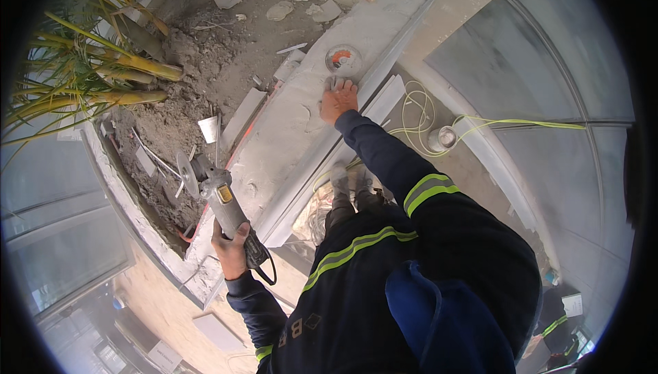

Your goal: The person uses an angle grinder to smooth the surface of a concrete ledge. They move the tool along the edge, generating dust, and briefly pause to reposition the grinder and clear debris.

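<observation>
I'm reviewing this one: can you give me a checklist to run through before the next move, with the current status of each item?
1. Angle grinder gripped: ok, the left hand is wrapped around its body.
2. Right hand away from the grinder's disc: ok, it is well apart, by the loose disc.
3. Loose disc lying flat: ok, it appears flat on the white ledge.
4. Gloves on: not ok, both hands are bare.
5. Grinder's disc stopped: cannot tell from this picture.
6. Black cord clear of the grinder's disc: ok for the visible part, at the tool's rear end.
</observation>
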Tool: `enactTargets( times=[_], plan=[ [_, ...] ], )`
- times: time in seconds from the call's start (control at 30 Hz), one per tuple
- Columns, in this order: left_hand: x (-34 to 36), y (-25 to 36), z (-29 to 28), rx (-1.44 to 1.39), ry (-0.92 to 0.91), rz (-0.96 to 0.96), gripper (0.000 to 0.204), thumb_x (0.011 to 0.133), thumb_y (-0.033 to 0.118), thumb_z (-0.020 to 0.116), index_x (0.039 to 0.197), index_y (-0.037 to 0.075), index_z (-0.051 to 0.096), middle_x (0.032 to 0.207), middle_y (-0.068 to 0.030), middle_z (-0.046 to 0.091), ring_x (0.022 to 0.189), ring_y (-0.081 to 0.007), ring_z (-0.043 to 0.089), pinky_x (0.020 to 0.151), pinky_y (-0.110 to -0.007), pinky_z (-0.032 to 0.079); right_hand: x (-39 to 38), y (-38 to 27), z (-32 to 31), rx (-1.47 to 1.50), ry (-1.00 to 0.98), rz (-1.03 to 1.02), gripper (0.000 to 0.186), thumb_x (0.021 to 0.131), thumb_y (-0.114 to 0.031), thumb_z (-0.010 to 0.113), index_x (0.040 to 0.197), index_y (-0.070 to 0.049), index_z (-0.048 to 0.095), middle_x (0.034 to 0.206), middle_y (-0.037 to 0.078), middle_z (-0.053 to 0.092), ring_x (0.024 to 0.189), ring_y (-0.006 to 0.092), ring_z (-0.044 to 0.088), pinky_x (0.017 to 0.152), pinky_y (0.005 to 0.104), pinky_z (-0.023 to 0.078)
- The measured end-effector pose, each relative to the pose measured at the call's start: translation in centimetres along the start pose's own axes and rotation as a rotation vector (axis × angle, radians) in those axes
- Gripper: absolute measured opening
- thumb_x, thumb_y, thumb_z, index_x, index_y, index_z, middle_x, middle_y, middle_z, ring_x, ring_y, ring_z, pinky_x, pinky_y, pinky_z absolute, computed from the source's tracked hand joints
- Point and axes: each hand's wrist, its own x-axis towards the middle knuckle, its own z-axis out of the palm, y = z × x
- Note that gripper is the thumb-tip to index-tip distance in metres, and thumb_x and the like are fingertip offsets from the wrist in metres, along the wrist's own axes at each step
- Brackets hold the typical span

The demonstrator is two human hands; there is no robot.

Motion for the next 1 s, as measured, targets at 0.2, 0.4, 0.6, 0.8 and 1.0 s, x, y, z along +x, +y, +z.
enactTargets(
  times=[0.2,0.4,0.6,0.8,1.0],
  plan=[
    [-1.1,1.5,1.1,-0.064,0.017,0.018,0.047,0.083,0.02,0.079,0.118,-0.004,0.058,0.091,-0.0086,0.066,0.075,-0.0154,0.061,0.071,-0.029,0.05,-1.5,-6.5,2.4,0.751,-0.032,-0.417,0.079,0.082,-0.032,0.072,0.146,0.005,0.044,0.146,0.034,0.042,0.137,0.0521,0.037,0.113,0.0572,0.03],
    [-0.6,0.5,0.3,0.019,0.059,0.054,0.046,0.083,0.019,0.079,0.117,-0.004,0.06,0.092,-0.0081,0.065,0.075,-0.0163,0.06,0.07,-0.03,0.05,-2.8,-3.7,-1.8,0.047,-0.297,0.019,0.081,0.082,-0.029,0.072,0.149,0.005,0.041,0.153,0.037,0.034,0.143,0.0567,0.027,0.114,0.0607,0.027],
    [-0.6,1.4,1.1,-0.058,0.03,0.01,0.047,0.082,0.017,0.08,0.118,-0.004,0.058,0.091,-0.0107,0.067,0.073,-0.0176,0.062,0.067,-0.03,0.052,-4.4,-9.7,-1.8,0.774,-0.211,-0.147,0.072,0.089,-0.025,0.065,0.149,0.005,0.038,0.143,0.039,0.045,0.134,0.0539,0.044,0.112,0.0515,0.037],
    [-0.4,1.1,0.9,-0.08,0.004,-0.035,0.045,0.081,0.016,0.079,0.116,-0.004,0.059,0.09,-0.0091,0.066,0.072,-0.0161,0.062,0.068,-0.029,0.052,-3.3,-4.7,-0.5,0.531,-0.193,-0.138,0.06,0.091,-0.022,0.062,0.142,0.008,0.048,0.15,0.04,0.033,0.137,0.0466,0.044,0.112,0.0498,0.038],
    [-0.5,-0.3,1.1,-0.069,-0.032,-0.061,0.048,0.08,0.02,0.079,0.116,-0.006,0.059,0.09,-0.0082,0.066,0.076,-0.0156,0.063,0.072,-0.029,0.052,-6.1,-8.1,0.5,0.541,-0.12,-0.441,0.07,0.088,-0.03,0.066,0.144,0.008,0.044,0.149,0.044,0.029,0.142,0.058,0.027,0.116,0.0616,0.025]
  ],
)
